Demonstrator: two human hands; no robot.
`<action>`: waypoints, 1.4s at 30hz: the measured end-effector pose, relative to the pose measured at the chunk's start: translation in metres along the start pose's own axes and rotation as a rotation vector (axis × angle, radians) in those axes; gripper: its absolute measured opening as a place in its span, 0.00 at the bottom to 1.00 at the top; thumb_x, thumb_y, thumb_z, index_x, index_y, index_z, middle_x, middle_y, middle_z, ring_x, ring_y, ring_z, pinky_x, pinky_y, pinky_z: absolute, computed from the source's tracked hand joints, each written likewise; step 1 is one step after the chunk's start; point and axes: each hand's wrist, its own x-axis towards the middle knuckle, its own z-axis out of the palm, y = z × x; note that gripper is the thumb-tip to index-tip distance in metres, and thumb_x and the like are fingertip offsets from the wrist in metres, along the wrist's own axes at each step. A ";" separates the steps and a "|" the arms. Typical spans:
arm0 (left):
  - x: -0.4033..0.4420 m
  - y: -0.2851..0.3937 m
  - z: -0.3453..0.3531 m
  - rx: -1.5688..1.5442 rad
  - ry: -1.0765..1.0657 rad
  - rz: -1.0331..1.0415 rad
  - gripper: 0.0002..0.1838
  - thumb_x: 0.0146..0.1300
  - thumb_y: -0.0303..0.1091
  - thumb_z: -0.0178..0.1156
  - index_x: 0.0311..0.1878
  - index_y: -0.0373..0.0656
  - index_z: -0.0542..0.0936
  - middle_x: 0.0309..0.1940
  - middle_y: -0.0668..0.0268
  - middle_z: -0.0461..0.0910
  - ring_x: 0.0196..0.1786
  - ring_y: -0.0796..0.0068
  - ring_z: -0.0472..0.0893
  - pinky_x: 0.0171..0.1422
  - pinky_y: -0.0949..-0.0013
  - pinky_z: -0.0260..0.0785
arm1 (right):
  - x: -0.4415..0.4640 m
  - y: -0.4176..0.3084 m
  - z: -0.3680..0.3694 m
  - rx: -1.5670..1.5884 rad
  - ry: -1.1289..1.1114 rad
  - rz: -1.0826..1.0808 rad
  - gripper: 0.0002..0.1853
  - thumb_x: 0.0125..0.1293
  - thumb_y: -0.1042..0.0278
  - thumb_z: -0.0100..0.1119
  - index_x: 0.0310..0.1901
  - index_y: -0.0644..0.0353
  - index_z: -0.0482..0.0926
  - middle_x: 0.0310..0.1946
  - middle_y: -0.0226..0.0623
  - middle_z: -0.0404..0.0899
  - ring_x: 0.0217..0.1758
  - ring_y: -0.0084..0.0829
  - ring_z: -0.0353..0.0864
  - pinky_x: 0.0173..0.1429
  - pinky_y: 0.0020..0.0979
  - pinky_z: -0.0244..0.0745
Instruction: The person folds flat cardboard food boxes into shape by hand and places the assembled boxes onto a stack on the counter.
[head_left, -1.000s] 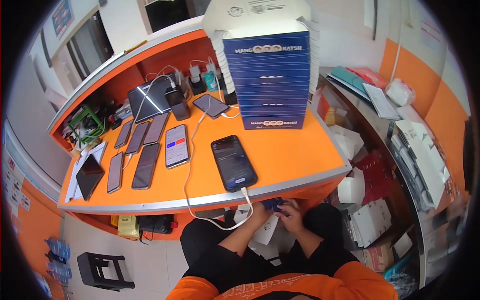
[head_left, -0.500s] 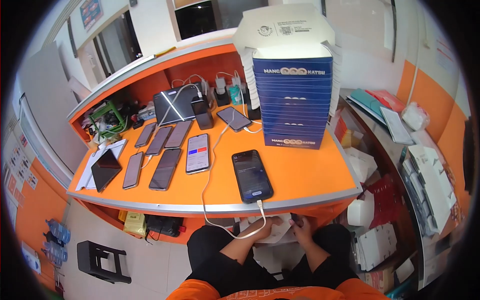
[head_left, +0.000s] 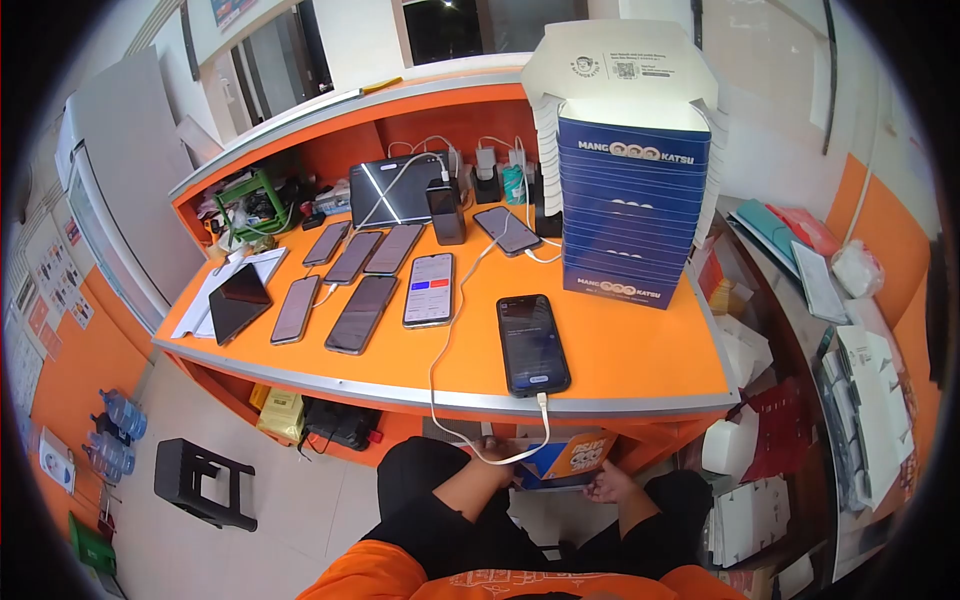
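Note:
Below the front edge of the desk, a blue and orange printed cardboard food box (head_left: 577, 458) is between my hands. My left hand (head_left: 489, 456) is at its left edge, fingers partly hidden behind the box and a white cable. My right hand (head_left: 609, 485) has curled fingers at the box's lower right corner. Above them, on the desk's front edge, lies a black phone (head_left: 532, 345) with the white cable (head_left: 543, 415) plugged in and looping down past my left hand. A tall stack of nested blue boxes (head_left: 632, 210) stands on the desk to the right.
Several phones (head_left: 362, 314) lie across the orange desk (head_left: 455, 372). A black tablet (head_left: 240, 303) rests on papers at the left. Chargers (head_left: 487, 175) stand at the back. A black stool (head_left: 205, 482) is on the floor at left; flattened cartons (head_left: 752, 512) and folders are at right.
The box between my hands has turned from its plain white side to its printed side. My right hand has moved lower, and the view has shifted.

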 end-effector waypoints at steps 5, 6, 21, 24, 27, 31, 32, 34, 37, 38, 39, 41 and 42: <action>0.019 0.008 -0.005 -0.164 0.180 0.006 0.40 0.63 0.42 0.66 0.78 0.73 0.64 0.77 0.59 0.66 0.80 0.47 0.60 0.76 0.33 0.54 | 0.000 -0.007 -0.009 0.034 -0.061 0.099 0.45 0.66 0.21 0.52 0.52 0.68 0.75 0.38 0.35 0.69 0.36 0.31 0.69 0.52 0.44 0.81; 0.025 0.009 0.003 -0.143 0.279 0.018 0.39 0.62 0.44 0.67 0.77 0.76 0.65 0.77 0.59 0.65 0.81 0.48 0.58 0.77 0.34 0.52 | 0.000 -0.010 -0.009 0.061 -0.039 0.057 0.45 0.67 0.22 0.52 0.53 0.69 0.74 0.40 0.35 0.70 0.37 0.32 0.71 0.53 0.45 0.81; 0.087 0.042 0.042 -0.550 0.154 0.396 0.24 0.68 0.51 0.62 0.58 0.45 0.83 0.47 0.50 0.86 0.53 0.50 0.85 0.61 0.48 0.70 | -0.064 -0.001 0.073 -0.657 0.060 -0.986 0.17 0.80 0.56 0.54 0.58 0.59 0.81 0.35 0.29 0.80 0.31 0.21 0.78 0.36 0.26 0.75; 0.082 0.046 0.038 -0.608 0.113 0.486 0.22 0.70 0.51 0.60 0.56 0.44 0.84 0.44 0.49 0.86 0.50 0.48 0.85 0.57 0.52 0.74 | -0.083 -0.005 0.085 -0.714 0.003 -0.954 0.18 0.81 0.56 0.52 0.56 0.62 0.83 0.40 0.29 0.81 0.38 0.23 0.79 0.46 0.26 0.76; 0.069 0.044 0.022 -0.604 0.066 0.539 0.22 0.71 0.52 0.59 0.55 0.43 0.84 0.43 0.49 0.86 0.48 0.48 0.85 0.56 0.53 0.74 | -0.047 -0.004 0.070 -0.689 0.021 -1.014 0.19 0.82 0.57 0.49 0.54 0.63 0.84 0.47 0.34 0.83 0.48 0.29 0.81 0.58 0.30 0.75; 0.069 0.038 0.022 -0.612 0.039 0.549 0.22 0.72 0.53 0.59 0.54 0.44 0.85 0.44 0.49 0.86 0.48 0.49 0.86 0.56 0.53 0.74 | -0.031 -0.011 0.064 -0.713 0.004 -0.970 0.22 0.84 0.55 0.44 0.53 0.62 0.86 0.49 0.39 0.83 0.53 0.33 0.81 0.65 0.33 0.72; 0.069 0.036 0.023 -0.610 0.043 0.545 0.22 0.71 0.52 0.59 0.54 0.44 0.85 0.44 0.49 0.86 0.47 0.49 0.86 0.56 0.53 0.74 | -0.030 -0.011 0.062 -0.740 -0.005 -0.934 0.23 0.84 0.55 0.43 0.52 0.61 0.86 0.50 0.41 0.83 0.55 0.33 0.81 0.65 0.34 0.71; 0.066 0.035 0.020 -0.602 0.051 0.544 0.21 0.71 0.51 0.61 0.53 0.45 0.85 0.43 0.49 0.86 0.47 0.50 0.86 0.56 0.53 0.74 | -0.025 -0.008 0.066 -0.729 -0.028 -0.935 0.24 0.84 0.53 0.41 0.53 0.62 0.86 0.50 0.42 0.83 0.56 0.34 0.80 0.67 0.34 0.70; 0.061 0.031 0.011 -0.585 0.028 0.536 0.20 0.68 0.49 0.64 0.53 0.45 0.85 0.43 0.49 0.86 0.48 0.49 0.86 0.57 0.52 0.74 | -0.028 -0.005 0.072 -0.724 -0.039 -0.939 0.24 0.84 0.52 0.43 0.55 0.63 0.84 0.47 0.36 0.84 0.51 0.28 0.80 0.62 0.32 0.72; 0.063 0.030 0.013 -0.595 0.018 0.550 0.19 0.67 0.48 0.65 0.53 0.45 0.85 0.44 0.49 0.86 0.49 0.49 0.86 0.57 0.52 0.74 | -0.038 -0.007 0.077 -0.726 -0.040 -0.941 0.24 0.84 0.52 0.44 0.56 0.63 0.83 0.46 0.34 0.85 0.48 0.25 0.81 0.59 0.30 0.74; 0.065 0.029 0.015 -0.607 0.009 0.562 0.19 0.66 0.47 0.66 0.54 0.45 0.85 0.44 0.49 0.86 0.50 0.48 0.86 0.58 0.52 0.74 | -0.037 -0.007 0.076 -0.769 0.003 -0.944 0.24 0.83 0.52 0.45 0.55 0.64 0.83 0.47 0.38 0.83 0.51 0.31 0.80 0.62 0.33 0.72; 0.066 0.029 0.019 -0.580 0.016 0.572 0.19 0.65 0.47 0.66 0.54 0.46 0.86 0.45 0.50 0.86 0.51 0.47 0.85 0.59 0.52 0.73 | -0.022 -0.007 0.069 -0.863 0.085 -0.942 0.24 0.82 0.52 0.47 0.54 0.65 0.84 0.49 0.46 0.81 0.56 0.43 0.80 0.68 0.37 0.69; 0.067 0.028 0.019 -0.572 0.023 0.570 0.19 0.64 0.47 0.66 0.54 0.47 0.86 0.46 0.50 0.86 0.52 0.47 0.85 0.60 0.52 0.73 | -0.021 -0.008 0.066 -0.934 0.133 -1.002 0.23 0.81 0.52 0.47 0.53 0.66 0.84 0.48 0.47 0.80 0.56 0.44 0.80 0.67 0.38 0.69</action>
